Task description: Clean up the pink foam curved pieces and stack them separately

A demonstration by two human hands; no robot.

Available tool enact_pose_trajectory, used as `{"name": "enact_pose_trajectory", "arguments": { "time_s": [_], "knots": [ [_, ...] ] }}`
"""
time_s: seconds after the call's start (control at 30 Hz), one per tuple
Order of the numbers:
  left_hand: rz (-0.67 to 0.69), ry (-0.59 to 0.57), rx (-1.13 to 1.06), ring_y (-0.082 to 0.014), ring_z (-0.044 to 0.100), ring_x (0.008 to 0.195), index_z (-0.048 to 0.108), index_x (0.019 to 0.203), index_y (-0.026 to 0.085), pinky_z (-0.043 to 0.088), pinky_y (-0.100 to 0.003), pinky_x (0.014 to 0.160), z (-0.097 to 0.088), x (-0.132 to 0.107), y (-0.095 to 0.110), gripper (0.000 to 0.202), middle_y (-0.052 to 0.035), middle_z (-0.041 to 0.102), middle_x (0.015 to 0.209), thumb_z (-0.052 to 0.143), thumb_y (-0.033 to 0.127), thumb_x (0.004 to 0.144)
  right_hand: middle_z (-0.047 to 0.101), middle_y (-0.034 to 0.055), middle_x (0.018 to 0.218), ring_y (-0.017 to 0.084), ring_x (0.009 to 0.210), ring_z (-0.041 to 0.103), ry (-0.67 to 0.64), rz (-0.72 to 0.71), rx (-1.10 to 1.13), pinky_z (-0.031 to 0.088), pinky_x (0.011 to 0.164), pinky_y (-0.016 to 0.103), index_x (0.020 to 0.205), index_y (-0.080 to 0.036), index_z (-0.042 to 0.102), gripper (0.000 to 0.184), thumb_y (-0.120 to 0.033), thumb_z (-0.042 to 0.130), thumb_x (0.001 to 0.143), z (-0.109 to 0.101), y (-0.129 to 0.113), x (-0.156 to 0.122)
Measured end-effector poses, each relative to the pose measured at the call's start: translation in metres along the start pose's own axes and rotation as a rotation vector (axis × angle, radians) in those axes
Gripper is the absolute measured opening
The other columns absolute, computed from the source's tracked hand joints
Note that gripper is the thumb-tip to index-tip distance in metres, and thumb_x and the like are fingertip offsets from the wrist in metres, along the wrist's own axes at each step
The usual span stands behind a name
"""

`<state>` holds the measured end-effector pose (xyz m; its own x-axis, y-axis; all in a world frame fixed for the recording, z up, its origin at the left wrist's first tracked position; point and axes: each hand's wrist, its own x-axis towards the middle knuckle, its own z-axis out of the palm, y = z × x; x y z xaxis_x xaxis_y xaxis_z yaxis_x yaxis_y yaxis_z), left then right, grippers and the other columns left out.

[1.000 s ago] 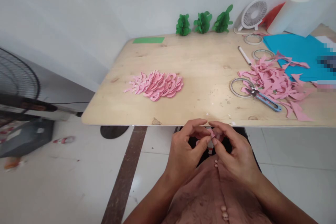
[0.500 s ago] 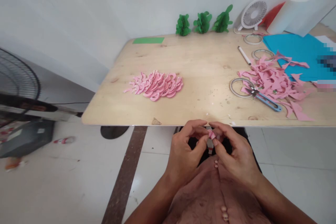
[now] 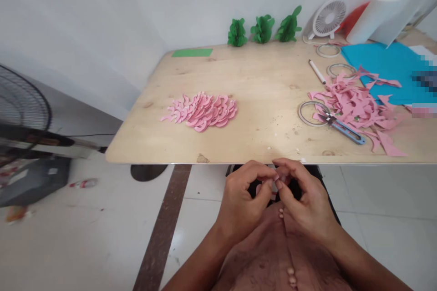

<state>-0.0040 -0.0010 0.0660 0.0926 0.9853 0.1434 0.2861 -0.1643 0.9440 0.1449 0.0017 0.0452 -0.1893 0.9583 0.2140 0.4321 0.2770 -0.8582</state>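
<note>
My left hand (image 3: 244,193) and my right hand (image 3: 303,195) meet just off the table's front edge, above my lap. Between their fingertips is a small pink paper piece (image 3: 276,178), mostly hidden by the fingers. Both hands are closed in a pinch on it. Beyond them, left of centre on the table, lies a heap of curved pink paper cut-outs (image 3: 211,111). To the right a loose pile of pink paper scraps (image 3: 355,100) is spread out, with blue-handled thread snips (image 3: 344,129) resting at its near side.
Rolls of tape (image 3: 312,113) and a white marker (image 3: 317,72) lie near the scraps on the wooden table (image 3: 259,82). Blue sheets (image 3: 382,63), a small white fan (image 3: 329,18) and green paper figures (image 3: 262,29) stand or lie behind. A floor fan (image 3: 23,100) is at left.
My left thumb and index finger have closed further over the pink paper piece, so less of it shows. My right hand stays nearly where it was. The things on the table have not moved.
</note>
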Motion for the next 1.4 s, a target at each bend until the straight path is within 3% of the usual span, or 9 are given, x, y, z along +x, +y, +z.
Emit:
{"name": "enact_pose_trajectory", "arguments": {
  "time_s": [0.5,1.4],
  "knots": [
    [-0.095,0.008,-0.063,-0.0161,0.066,0.073,0.070,0.081,0.019,0.055,-0.027,0.066,-0.0024,0.0029,-0.0014,0.012,-0.0038,0.070,0.079,0.060,0.012,0.079,0.060,0.0003,0.078,0.015,0.068,0.059,0.000,0.002,0.009,0.052,0.066,0.027,0.112,-0.023,0.055,0.032,-0.015,0.050,0.082,0.0014,-0.0004,0.0007],
    [-0.112,0.017,-0.082,-0.0168,0.066,0.074,0.070,0.079,0.019,0.054,-0.026,0.065,-0.0029,0.0053,0.0016,0.013,-0.0038,0.071,0.079,0.061,0.010,0.077,0.060,-0.0004,0.078,0.014,0.067,0.058,-0.009,0.005,0.008,0.051,0.066,0.025,0.112,-0.023,0.055,0.031,-0.014,0.050,0.082,-0.0001,-0.0038,0.0028]
  ]
}}
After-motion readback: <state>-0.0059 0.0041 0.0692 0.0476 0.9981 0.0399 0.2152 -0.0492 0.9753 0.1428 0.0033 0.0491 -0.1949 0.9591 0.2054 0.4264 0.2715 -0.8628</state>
